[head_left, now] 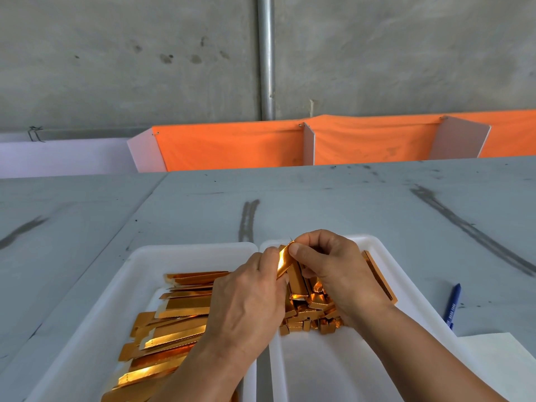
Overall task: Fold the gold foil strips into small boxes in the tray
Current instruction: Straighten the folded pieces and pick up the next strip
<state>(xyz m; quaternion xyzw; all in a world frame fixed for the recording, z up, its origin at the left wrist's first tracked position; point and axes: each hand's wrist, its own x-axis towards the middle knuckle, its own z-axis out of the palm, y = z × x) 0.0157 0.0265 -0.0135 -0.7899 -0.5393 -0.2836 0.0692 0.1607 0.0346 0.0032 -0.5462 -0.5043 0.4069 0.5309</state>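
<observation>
Left hand [246, 303] and right hand [333, 268] pinch one gold foil strip [284, 261] between them, above folded boxes [307, 317] in the right tray [374, 242]; the blue pen [452, 306] beyond the right hand carries white print, seemingly lettering, too blurred to read.

The left hand [246, 303] covers the right ends of the strips [174, 323]; the right hand [333, 265] hides part of the box pile [307, 317]. The left tray [95, 314] and right tray [319, 367] are cut off at the near edge.
</observation>
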